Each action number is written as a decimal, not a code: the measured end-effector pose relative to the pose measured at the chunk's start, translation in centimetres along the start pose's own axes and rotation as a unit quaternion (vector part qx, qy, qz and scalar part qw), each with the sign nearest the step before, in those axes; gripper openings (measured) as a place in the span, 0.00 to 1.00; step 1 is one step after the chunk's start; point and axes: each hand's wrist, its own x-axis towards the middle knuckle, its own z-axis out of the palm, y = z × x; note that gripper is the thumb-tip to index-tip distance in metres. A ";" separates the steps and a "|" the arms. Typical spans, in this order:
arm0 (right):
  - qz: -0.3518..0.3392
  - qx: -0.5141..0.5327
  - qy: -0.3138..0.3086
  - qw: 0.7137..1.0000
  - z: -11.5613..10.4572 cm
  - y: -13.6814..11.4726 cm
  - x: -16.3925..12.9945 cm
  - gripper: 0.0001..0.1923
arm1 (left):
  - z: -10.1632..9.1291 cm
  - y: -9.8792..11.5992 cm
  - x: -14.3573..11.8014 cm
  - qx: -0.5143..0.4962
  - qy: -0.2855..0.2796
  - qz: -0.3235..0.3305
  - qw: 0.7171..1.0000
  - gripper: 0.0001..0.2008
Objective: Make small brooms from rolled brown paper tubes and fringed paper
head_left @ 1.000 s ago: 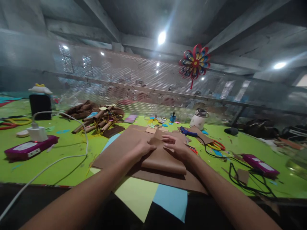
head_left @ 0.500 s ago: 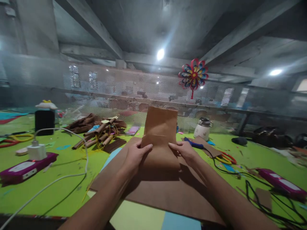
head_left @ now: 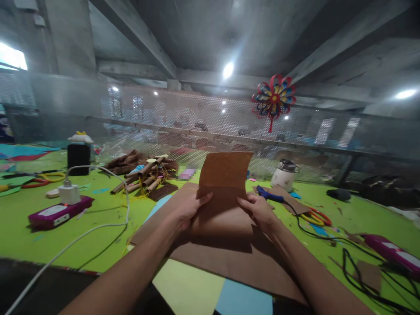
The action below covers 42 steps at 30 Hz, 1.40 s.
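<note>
Left hand (head_left: 190, 209) and right hand (head_left: 260, 211) each pinching a side edge of brown paper (head_left: 225, 199), creased, over larger brown sheet (head_left: 232, 269) on table (head_left: 19, 240). Blue tool (head_left: 271, 195) near right hand.

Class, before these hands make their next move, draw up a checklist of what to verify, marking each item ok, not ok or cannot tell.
1. Left hand holds the brown paper at its left edge: ok.
2. Right hand holds its right edge: ok.
3. Paper lies flat: not ok; its upper part stands up above a crease.
4. White cable clear of both hands: ok, it lies off to the left.
5. Blue corded tool cool: cannot tell.
</note>
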 end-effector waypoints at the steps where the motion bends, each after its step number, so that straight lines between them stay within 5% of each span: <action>1: 0.007 0.010 0.008 1.000 0.0 0.0 0.0 0.20 | -0.1 -0.2 0.1 0.006 0.002 0.006 1.000 0.26; 5: 0.032 0.041 0.020 0.998 0.4 -0.1 -0.3 0.25 | -0.9 -0.8 0.8 0.054 0.074 0.015 0.996 0.27; 10: 0.074 0.082 -0.042 0.993 1.7 -0.3 -1.1 0.18 | -1.3 -1.1 1.0 0.078 0.147 0.039 0.985 0.27; 21: 0.070 0.154 -0.022 0.985 2.7 0.9 -1.0 0.20 | -1.1 -1.7 1.3 -0.032 0.101 0.040 0.994 0.26; 29: 0.074 0.169 -0.002 0.983 2.8 0.7 -0.9 0.21 | -1.5 -1.8 1.3 -0.030 0.133 -0.002 0.991 0.20; 37: 0.065 0.126 -0.013 0.990 2.6 1.2 -0.8 0.18 | -2.1 -1.7 1.7 -0.104 0.069 0.016 0.992 0.17; 42: 0.044 0.107 0.002 0.993 2.7 0.8 -0.9 0.23 | -2.0 -1.6 2.0 -0.043 0.151 0.015 0.988 0.12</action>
